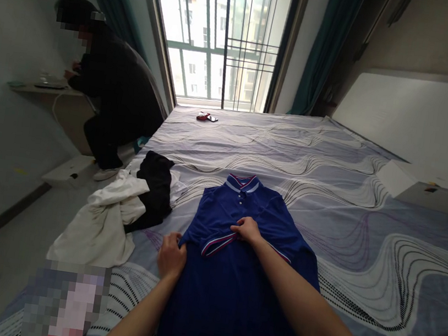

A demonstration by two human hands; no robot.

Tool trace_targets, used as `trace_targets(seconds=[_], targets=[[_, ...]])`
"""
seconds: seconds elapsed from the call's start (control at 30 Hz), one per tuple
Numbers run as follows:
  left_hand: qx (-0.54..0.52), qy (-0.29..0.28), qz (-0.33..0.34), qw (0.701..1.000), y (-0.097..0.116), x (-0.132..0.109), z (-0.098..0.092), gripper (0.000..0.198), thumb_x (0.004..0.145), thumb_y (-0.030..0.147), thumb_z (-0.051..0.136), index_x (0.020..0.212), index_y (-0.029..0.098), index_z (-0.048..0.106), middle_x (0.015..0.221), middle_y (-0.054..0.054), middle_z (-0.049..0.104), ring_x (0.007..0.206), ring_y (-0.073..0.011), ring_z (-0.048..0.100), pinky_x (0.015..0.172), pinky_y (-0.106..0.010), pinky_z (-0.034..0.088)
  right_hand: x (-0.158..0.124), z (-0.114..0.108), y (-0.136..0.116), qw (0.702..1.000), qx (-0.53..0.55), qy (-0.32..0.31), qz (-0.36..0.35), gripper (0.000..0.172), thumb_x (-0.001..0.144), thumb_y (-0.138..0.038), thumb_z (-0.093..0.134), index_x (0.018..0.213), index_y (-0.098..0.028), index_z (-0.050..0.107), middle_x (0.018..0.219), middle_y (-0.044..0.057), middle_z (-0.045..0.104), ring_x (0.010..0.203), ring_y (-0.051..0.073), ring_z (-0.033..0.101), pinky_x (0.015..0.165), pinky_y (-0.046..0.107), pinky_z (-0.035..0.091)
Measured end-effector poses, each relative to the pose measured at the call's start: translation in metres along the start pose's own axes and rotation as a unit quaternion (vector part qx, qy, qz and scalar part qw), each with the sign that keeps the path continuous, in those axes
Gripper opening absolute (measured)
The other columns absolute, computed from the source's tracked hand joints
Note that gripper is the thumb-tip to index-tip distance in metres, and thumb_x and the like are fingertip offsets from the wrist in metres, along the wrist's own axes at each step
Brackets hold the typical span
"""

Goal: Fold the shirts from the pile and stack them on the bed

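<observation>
A dark blue polo shirt (233,280) with a red, white and blue trimmed collar lies flat, front up, on the bed (332,166). Its left sleeve is folded in across the chest, the striped cuff near the middle. My right hand (246,229) rests on that folded sleeve, fingers curled and pressing on the cuff. My left hand (171,255) is closed on the shirt's left edge at the fold.
A heap of white and black clothes (122,209) lies on the bed left of the shirt. A small red and dark object (206,116) sits near the far edge by the window. A person in black (113,91) crouches at a low shelf on the left. A white headboard (421,129) stands at right.
</observation>
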State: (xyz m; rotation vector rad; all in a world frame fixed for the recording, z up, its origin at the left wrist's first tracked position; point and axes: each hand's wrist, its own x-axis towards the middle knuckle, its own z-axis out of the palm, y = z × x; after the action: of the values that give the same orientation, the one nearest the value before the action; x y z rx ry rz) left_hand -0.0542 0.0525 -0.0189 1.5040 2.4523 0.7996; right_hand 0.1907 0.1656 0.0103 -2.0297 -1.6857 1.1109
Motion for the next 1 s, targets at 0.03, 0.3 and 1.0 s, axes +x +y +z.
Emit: trace_targets(seconds=[0.03,0.3,1.0], targets=[[-0.009,0.008,-0.014,1.000,0.001,0.001,0.000,0.019,0.092,0.028,0.050,0.110,0.023,0.056,0.103,-0.005,0.059,0.085,-0.0219,0.060,0.077,-0.037,0.048,-0.003,0.001,-0.001,1.000,-0.014,0.008,-0.006,0.033,0.076,-0.033,0.081,0.103,-0.017,0.070,0.081,0.003,0.076,0.067,0.017,0.073,0.062,0.023,0.055],[0.056,0.081,0.142,0.985,0.002,-0.003,0.006,0.042,0.088,0.017,0.053,0.129,0.026,0.060,0.129,-0.013,0.049,0.111,-0.0286,0.052,0.090,-0.046,0.049,-0.003,0.008,-0.030,0.991,-0.118,0.059,-0.032,0.034,0.071,-0.021,0.076,0.105,-0.015,0.075,0.113,0.019,0.073,0.110,0.034,0.068,0.091,0.039,0.052],[-0.058,0.115,0.124,0.984,-0.021,0.004,0.024,0.028,0.088,0.011,0.045,0.094,0.026,0.069,0.112,-0.011,0.059,0.107,-0.0279,0.057,0.094,-0.050,0.052,0.069,0.074,-0.171,0.970,-0.139,0.088,-0.181,0.038,0.090,-0.020,0.057,0.127,-0.015,0.061,0.127,0.019,0.064,0.120,0.028,0.058,0.099,0.041,0.044]])
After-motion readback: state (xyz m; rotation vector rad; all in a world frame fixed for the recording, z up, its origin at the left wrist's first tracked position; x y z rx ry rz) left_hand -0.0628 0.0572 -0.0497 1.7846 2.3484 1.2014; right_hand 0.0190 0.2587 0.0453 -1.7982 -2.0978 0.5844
